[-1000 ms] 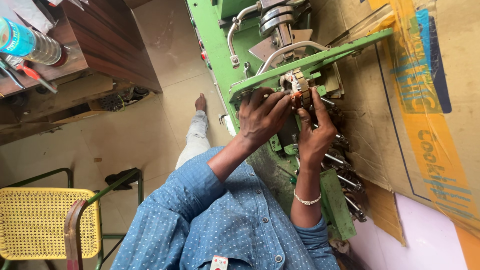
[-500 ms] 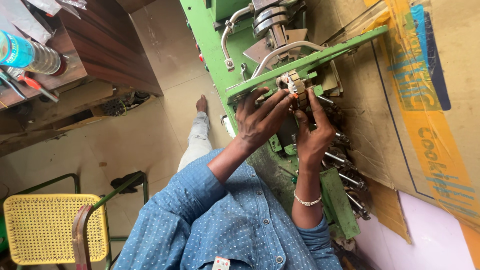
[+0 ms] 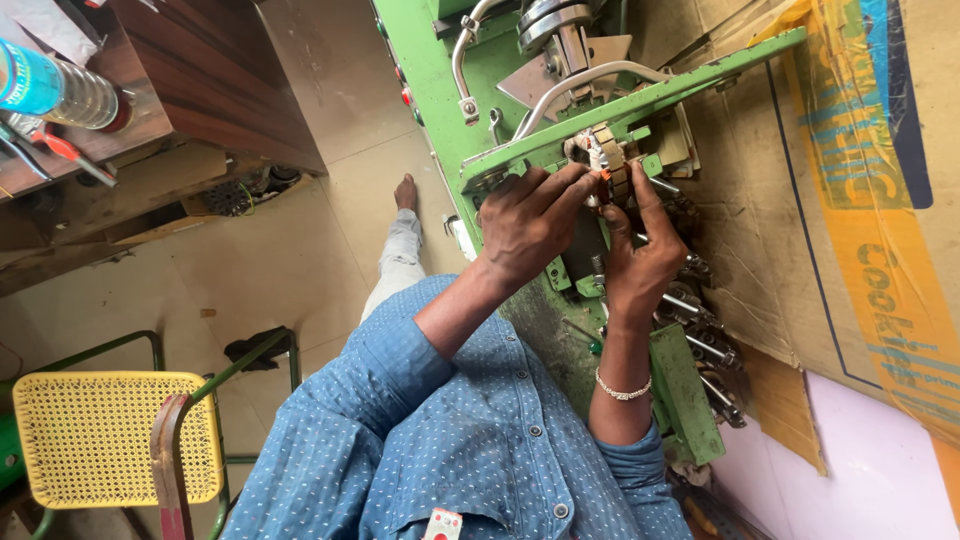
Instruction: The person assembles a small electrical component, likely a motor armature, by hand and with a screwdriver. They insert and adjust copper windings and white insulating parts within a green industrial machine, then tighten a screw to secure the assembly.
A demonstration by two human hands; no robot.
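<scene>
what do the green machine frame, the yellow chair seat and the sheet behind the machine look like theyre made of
Green machine frame: likely metal under green paint, judging by rigid straight bars and worn, grimy patches. Yellow chair seat: woven mesh, probably plastic cane, with a regular grid of small holes. Sheet behind the machine: brown corrugated cardboard, matte, creased and torn at the edges.

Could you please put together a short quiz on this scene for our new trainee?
1. True or false: both the left hand and the right hand touch the small wound part on the green machine.
2. Which wrist wears the bracelet? A) left B) right
3. Fill in: the woven seat of the chair is ____.

Key: 1 true; 2 B; 3 yellow.
</scene>
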